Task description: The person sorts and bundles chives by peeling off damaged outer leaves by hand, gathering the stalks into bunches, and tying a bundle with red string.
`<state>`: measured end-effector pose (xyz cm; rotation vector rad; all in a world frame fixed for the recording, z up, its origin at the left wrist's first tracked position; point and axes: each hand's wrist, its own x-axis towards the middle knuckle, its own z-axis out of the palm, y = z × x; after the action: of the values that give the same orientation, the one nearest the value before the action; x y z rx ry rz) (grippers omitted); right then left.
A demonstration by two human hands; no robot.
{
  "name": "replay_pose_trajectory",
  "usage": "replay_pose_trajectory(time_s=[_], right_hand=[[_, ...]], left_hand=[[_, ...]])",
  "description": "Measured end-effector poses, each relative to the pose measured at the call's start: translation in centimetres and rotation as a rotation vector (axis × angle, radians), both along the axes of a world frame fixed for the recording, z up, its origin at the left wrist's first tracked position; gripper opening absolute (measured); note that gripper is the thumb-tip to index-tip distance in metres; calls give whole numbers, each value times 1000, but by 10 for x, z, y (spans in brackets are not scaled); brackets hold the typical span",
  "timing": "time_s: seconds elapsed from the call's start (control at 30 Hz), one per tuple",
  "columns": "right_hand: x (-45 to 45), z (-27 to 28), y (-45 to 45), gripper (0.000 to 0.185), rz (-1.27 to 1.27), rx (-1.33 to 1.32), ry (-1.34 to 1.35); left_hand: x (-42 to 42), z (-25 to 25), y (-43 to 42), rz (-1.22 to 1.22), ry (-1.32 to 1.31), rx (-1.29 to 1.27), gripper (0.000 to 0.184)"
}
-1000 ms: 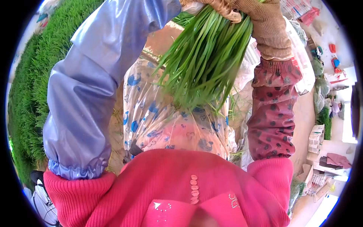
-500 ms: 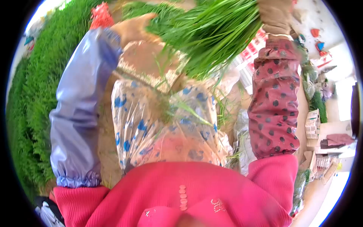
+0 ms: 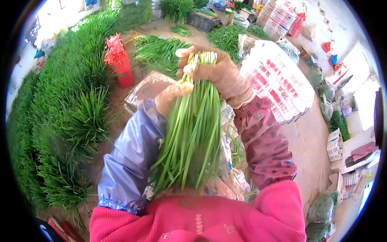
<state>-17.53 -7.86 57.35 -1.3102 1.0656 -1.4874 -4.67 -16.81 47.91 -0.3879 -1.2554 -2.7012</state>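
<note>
A bunch of garlic chives (image 3: 191,129) is held up in front of my chest, pale cut ends at the top and green leaves hanging toward me. My right hand (image 3: 219,76), in a brown glove, wraps round the bunch just below the cut ends. At its left side, my left hand (image 3: 173,96), also gloved, presses against the stems; some of its fingers are hidden behind them. Beyond my left hand lies a flat, worn block (image 3: 149,86). A red box (image 3: 125,76) filled with red ties (image 3: 115,50) stands next to it.
Standing chives (image 3: 60,109) line the left side. Loose chives (image 3: 159,50) lie on the floor ahead, with another pile (image 3: 229,38) farther back. A white crate with red lettering (image 3: 278,80) stands at the right. A dark crate (image 3: 203,21) sits at the back.
The chives have come from the upper right to the middle, turned so their cut ends point up. My left hand has moved right to meet my right hand at the bunch. The view has tilted upward.
</note>
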Motion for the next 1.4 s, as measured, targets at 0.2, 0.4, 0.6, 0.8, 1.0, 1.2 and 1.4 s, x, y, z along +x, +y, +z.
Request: replay_pose_trajectory(time_s=[0.2,0.4,0.6,0.8,1.0,1.2,1.4], right_hand=[[4,-27,10,62,-224,-55,567],[-4,-34,6,41,-99,-340,974],[1,-50,-22,34,-268,-476,1288],[-18,-58,-41,37,-510,-476,1067],[-2,-102,11,90,122,12,-4],[36,-137,26,98,-394,-62,658],[9,-110,31,78,-548,-135,474]], left_hand=[[12,-32,29,44,-83,341,49],[15,-81,14,31,-23,325,45],[19,-49,22,41,-136,247,37],[19,-8,8,279,-282,157,35],[19,22,-15,1117,-26,-266,44],[0,28,29,1133,70,-112,45],[-39,48,45,955,192,211,40]])
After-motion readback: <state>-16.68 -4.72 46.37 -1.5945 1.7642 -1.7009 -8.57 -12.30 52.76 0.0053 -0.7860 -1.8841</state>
